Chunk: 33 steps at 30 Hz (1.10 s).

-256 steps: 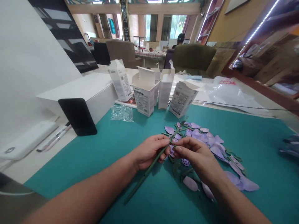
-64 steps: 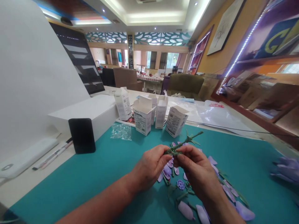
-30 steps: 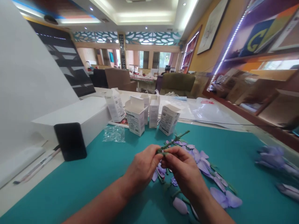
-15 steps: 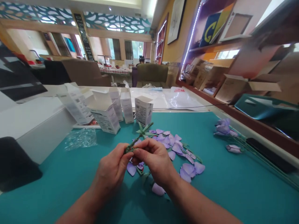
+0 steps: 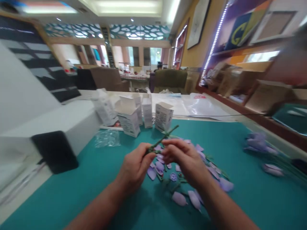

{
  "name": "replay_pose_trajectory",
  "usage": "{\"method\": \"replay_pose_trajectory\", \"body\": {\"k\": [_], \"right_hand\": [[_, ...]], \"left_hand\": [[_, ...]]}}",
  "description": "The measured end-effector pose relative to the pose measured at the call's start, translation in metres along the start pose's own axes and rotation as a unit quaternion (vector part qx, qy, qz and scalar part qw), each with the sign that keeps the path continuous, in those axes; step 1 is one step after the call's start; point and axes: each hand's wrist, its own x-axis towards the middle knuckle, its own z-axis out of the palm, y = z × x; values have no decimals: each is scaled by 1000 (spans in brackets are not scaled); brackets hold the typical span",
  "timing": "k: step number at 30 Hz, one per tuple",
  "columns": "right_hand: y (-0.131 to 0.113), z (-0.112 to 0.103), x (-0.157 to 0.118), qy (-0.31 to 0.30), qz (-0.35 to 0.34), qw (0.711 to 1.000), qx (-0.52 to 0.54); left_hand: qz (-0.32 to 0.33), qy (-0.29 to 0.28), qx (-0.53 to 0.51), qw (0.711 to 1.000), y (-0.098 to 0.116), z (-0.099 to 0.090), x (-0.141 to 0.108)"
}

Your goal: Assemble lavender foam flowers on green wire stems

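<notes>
A green artificial flower stem [image 5: 171, 131] with leaves slants up and away between my hands. My left hand [image 5: 134, 166] pinches its lower end between thumb and forefinger. At the stem's other side, my right hand [image 5: 188, 161] has its fingers curled together, fingertips at the stem and a short side shoot; slight blur softens the contact. Beneath and around the hands lie loose purple petals [image 5: 151, 173], a small round purple piece [image 5: 173, 177] and green bits. Two pale purple petal pieces [image 5: 179, 198] lie nearest me, below the right hand.
A teal mat [image 5: 100, 198] covers the table. Small white cartons [image 5: 128, 119] stand at its back edge, near crumpled clear plastic [image 5: 107, 138]. On the left a black phone-like slab [image 5: 55, 152] leans against a white box [image 5: 79, 118]. Long-stemmed purple flowers [image 5: 256, 142] lie right.
The view has swung left, so things appear farther right. My right hand has drawn slightly away from the left, which keeps its pinch on the stem.
</notes>
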Motion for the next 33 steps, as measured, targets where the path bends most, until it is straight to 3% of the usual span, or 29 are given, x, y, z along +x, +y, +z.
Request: {"method": "replay_pose_trajectory", "body": {"k": [5, 9, 12, 16, 18, 33], "right_hand": [[-5, -58, 4, 103, -9, 985, -136], [-12, -108, 5, 161, -9, 943, -292], [-10, -144, 2, 186, -8, 878, -442], [0, -176, -2, 172, 58, 757, -628], [3, -183, -2, 163, 96, 726, -661], [9, -188, 4, 139, 196, 651, -720]], "left_hand": [[27, 7, 6, 1000, 7, -4, -2], [39, -1, 17, 999, 7, -1, -2], [37, -1, 26, 999, 3, 1, -1], [23, -14, 52, 998, -3, 3, 1], [8, -27, 67, 997, -6, 4, 2], [-91, -115, 100, 984, -18, 11, 10]]}}
